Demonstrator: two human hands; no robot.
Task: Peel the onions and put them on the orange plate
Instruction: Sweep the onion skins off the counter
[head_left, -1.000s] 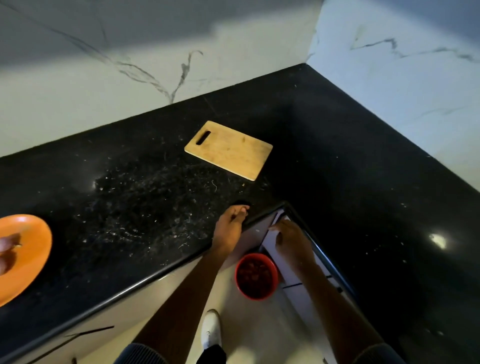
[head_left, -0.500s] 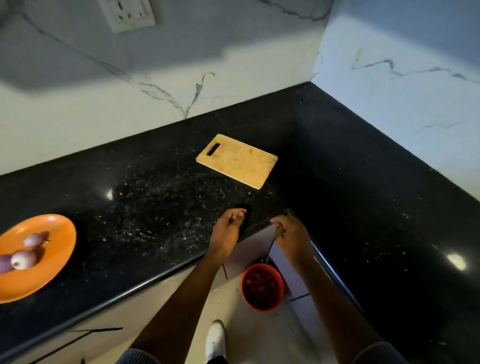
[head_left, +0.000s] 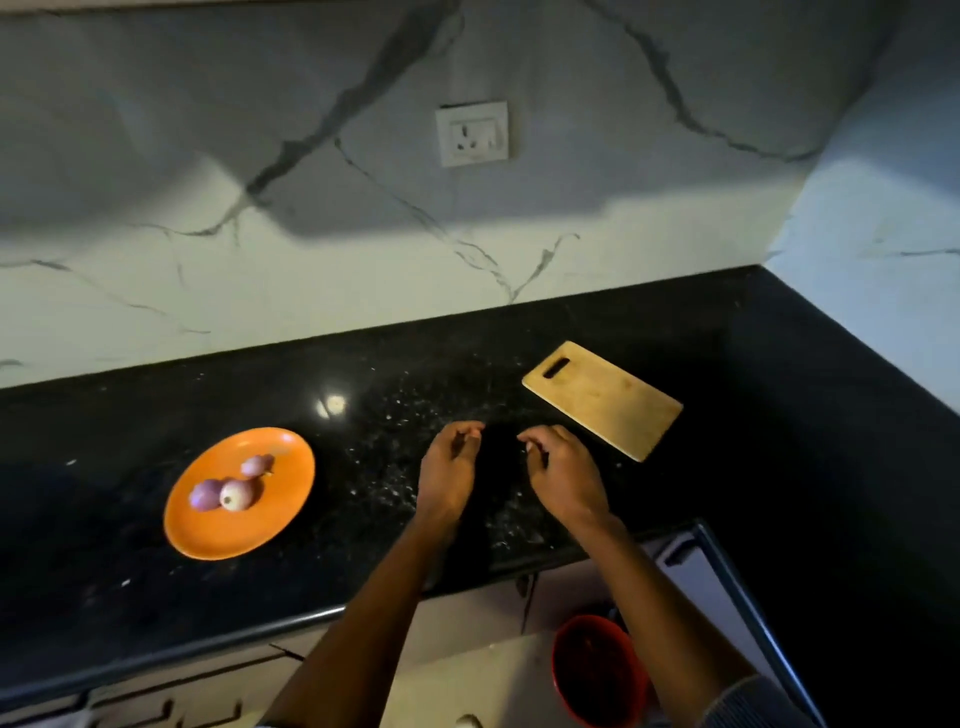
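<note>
The orange plate (head_left: 205, 538) lies off to my left on the black desk (head_left: 93, 519), and my left hand (head_left: 448, 470) is the nearer of the two to it; my right hand (head_left: 563, 475) hovers just beside the left, a small gap between them, both over the speckled middle of the desk; the way from left hand to plate runs sideways across bare dark stone, and I see nothing standing in that path. Three peeled onions (head_left: 228, 491) sit on the plate, two touching near its middle and a smaller one just behind them toward the wall; each is roundish, so I can make out no real long axis. My fingers on both hands are loosely curled, tips drawn toward the thumbs; whether either pinches a scrap of skin I cannot tell, it is too small and dim; I see no whole onion in either hand. The wooden cutting board (head_left: 605, 400) lies to the right of my right hand, near but apart, its handle slot toward the wall; a red bin (head_left: 597, 670) stands on the floor below the desk edge, under my right forearm; a wall socket (head_left: 472, 133) sits on the marble behind. I judge no unpeeled onion is in sight, so the task looks close to done.
</note>
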